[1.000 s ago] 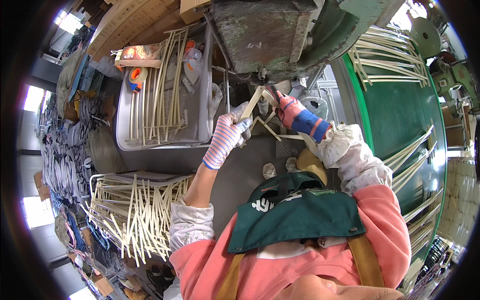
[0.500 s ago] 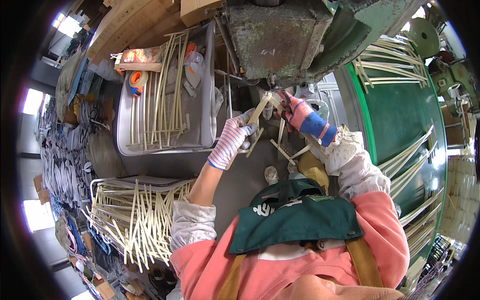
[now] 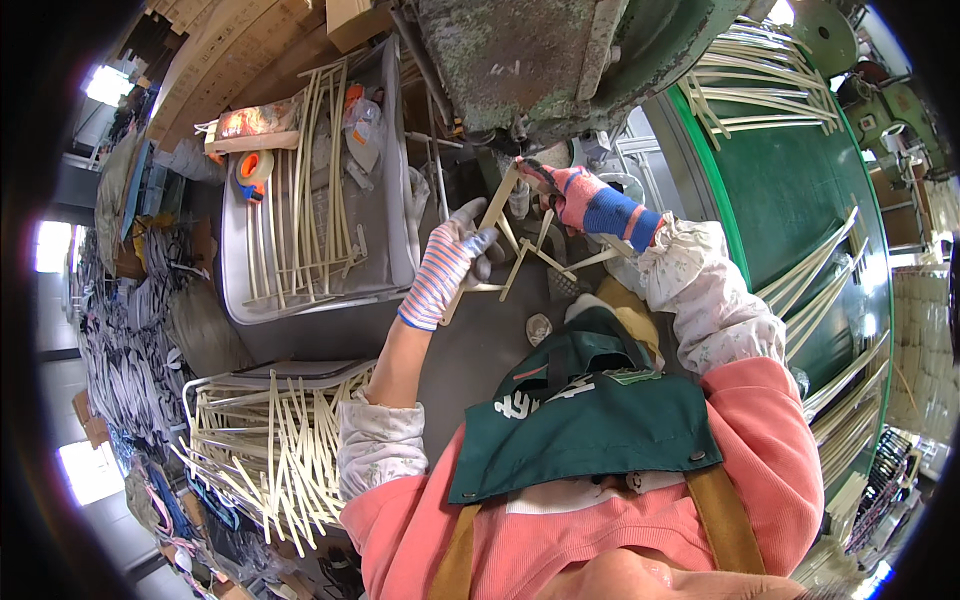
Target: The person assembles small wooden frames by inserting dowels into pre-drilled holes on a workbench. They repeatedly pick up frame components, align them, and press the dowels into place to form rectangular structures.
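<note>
A jointed frame of cream flat strips [image 3: 499,199] hangs slantwise below the machine head, with thinner slats branching off it to the right. My left hand [image 3: 458,255], in a striped white-and-pink glove with grey fingers, is closed round the frame's long strip, whose lower end shows below the palm. At the strip's upper end, my right hand [image 3: 585,200], in a pink-and-blue glove with dark fingertips, has its fingers pressed together by the joint. The exact grip of those fingertips is partly hidden. Just above them is the worn green machine's [image 3: 520,70] lower tip.
At left, a grey tray [image 3: 232,265] holds long cream strips, an orange tape roll [image 3: 254,168] and a plastic bag. Below it stands a rack heaped with loose strips [image 3: 285,455]. A green table [image 3: 775,190] with bundled strips lies at right. Cardboard [image 3: 240,60] is stacked at upper left.
The frame has shifted left and swung, so its thin slats now spread to the right. My right hand has moved slightly left to the strip's upper end. The whole view has shifted somewhat.
</note>
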The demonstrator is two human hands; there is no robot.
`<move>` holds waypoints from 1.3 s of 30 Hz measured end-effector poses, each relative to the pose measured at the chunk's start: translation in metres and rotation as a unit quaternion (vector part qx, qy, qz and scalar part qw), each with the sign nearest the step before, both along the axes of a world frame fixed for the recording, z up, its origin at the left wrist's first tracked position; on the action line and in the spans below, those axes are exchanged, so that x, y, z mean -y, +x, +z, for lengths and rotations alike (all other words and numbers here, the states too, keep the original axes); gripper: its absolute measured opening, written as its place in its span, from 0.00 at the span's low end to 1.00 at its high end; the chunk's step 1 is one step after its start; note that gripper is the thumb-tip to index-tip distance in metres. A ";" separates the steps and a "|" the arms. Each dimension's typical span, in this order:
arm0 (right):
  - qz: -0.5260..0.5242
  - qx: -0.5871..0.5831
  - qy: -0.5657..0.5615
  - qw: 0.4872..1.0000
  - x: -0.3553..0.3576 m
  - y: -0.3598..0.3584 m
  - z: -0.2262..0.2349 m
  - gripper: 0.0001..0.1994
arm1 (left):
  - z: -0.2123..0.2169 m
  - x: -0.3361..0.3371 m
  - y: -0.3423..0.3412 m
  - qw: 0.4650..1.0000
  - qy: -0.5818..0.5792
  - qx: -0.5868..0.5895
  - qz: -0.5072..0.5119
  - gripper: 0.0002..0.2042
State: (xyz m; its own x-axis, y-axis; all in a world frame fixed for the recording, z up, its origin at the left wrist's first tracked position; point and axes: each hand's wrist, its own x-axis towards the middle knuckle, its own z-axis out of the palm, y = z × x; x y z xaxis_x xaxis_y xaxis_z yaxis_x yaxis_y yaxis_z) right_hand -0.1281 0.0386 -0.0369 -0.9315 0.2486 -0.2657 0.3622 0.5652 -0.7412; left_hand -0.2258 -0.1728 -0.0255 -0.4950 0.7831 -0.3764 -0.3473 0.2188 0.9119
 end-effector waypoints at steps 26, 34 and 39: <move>-0.166 -0.068 -0.222 0.959 -0.007 0.062 -0.036 0.09 | 0.012 0.011 -0.026 0.996 -0.071 -0.038 -0.049 0.09; -0.131 -0.014 -0.152 0.980 -0.019 0.064 -0.008 0.08 | 0.012 0.011 -0.038 0.993 -0.093 -0.024 -0.070 0.10; -0.114 0.002 -0.113 0.987 -0.019 0.059 -0.011 0.09 | 0.010 0.010 -0.040 0.993 -0.092 -0.014 -0.074 0.11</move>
